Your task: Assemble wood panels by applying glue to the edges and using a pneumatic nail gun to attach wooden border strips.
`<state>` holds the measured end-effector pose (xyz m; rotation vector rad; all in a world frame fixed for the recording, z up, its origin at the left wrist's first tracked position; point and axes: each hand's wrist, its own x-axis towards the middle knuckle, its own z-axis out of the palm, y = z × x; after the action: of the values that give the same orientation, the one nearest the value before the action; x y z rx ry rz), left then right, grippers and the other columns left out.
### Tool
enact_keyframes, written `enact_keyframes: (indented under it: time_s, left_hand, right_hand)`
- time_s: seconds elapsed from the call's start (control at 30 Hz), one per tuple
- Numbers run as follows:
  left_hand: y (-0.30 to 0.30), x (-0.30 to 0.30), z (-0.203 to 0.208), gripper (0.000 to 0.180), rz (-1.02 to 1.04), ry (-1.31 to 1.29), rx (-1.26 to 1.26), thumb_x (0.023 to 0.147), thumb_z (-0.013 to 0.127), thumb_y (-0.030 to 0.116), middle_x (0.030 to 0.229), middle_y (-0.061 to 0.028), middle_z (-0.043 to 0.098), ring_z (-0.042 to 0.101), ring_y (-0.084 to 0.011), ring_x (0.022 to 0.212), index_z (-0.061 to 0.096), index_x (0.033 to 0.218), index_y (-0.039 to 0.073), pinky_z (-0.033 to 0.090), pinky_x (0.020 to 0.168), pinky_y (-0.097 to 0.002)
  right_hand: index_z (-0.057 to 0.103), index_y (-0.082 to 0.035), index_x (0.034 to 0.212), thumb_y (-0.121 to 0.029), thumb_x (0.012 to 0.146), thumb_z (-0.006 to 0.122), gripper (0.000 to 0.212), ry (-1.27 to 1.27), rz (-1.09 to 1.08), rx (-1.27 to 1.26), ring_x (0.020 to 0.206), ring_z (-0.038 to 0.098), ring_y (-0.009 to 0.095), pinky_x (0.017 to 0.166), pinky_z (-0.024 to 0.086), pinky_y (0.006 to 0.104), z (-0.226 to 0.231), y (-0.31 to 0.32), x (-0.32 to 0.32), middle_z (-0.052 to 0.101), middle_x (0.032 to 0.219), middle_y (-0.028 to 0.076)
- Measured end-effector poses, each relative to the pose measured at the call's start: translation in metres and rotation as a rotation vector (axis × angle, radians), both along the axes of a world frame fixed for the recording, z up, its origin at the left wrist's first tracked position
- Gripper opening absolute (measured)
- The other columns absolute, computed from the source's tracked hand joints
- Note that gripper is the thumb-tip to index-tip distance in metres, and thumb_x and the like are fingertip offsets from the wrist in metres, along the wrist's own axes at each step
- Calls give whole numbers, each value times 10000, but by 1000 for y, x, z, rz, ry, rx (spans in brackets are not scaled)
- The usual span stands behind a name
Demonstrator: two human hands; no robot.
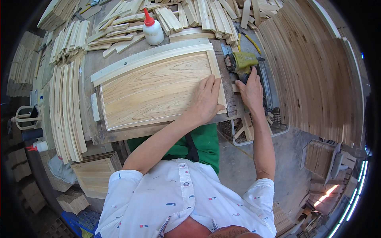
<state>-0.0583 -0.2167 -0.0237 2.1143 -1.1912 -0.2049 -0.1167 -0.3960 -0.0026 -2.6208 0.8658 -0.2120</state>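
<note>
A pale wooden panel point(154, 87) lies on the workbench in front of me, with a wooden strip point(145, 62) along its far edge. A second wooden strip point(217, 71) runs down its right edge. My left hand point(206, 97) grips this right strip, fingers bent over it and thumb near its close end. To the right, a yellow-green nail gun point(245, 60) lies on its side at the bench edge. My right hand point(251, 91) is closed around its dark handle, which the fingers partly hide.
A white glue bottle point(153, 31) with red nozzle stands beyond the panel, before piles of loose wooden strips point(198, 16). Long strips point(65, 111) are stacked at left. Pliers point(252, 41) lie behind the nail gun. Tall stacked boards point(313, 71) stand at right, a wire basket point(260, 137) below.
</note>
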Motion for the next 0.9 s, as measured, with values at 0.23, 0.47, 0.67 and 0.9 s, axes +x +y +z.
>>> enact_keyframes:
  time_s: [0.23, 0.47, 0.67, 0.9]
  left_hand:
    - [4, 1, -7, 911, 5, -77, -4, 667, 807, 303, 1390, -267, 387, 356, -384, 1292, 361, 1360, -83, 312, 1059, -464]
    - [5, 3, -14, 950, 17, -65, -75, 630, 817, 310, 1378, -252, 426, 369, -361, 1296, 358, 1357, -94, 306, 1052, -450]
    - [7, 7, -14, 991, 45, 1, -95, 616, 826, 314, 1336, -238, 464, 392, -327, 1283, 329, 1360, -113, 306, 1049, -430]
    - [7, 7, -11, 1003, 61, -8, -76, 610, 830, 324, 1303, -226, 493, 393, -315, 1278, 327, 1356, -120, 296, 1050, -413]
  right_hand:
    - [383, 97, 1324, -202, 774, 639, 676, 37, 8, -11, 1040, 581, 448, 904, 464, 476, 8, -23, 7, 573, 1122, 331]
    - [584, 20, 1001, -239, 843, 626, 306, 11, -101, 387, 518, 554, 113, 489, 449, 277, 102, -29, 13, 581, 627, 44]
    - [553, 37, 977, -246, 858, 649, 321, -10, 13, 604, 525, 580, 109, 475, 464, 266, 125, 6, 30, 570, 647, 45]
    - [549, 11, 969, -249, 883, 607, 281, 94, 68, 616, 526, 567, 83, 473, 449, 241, 108, 14, 65, 577, 636, 38]
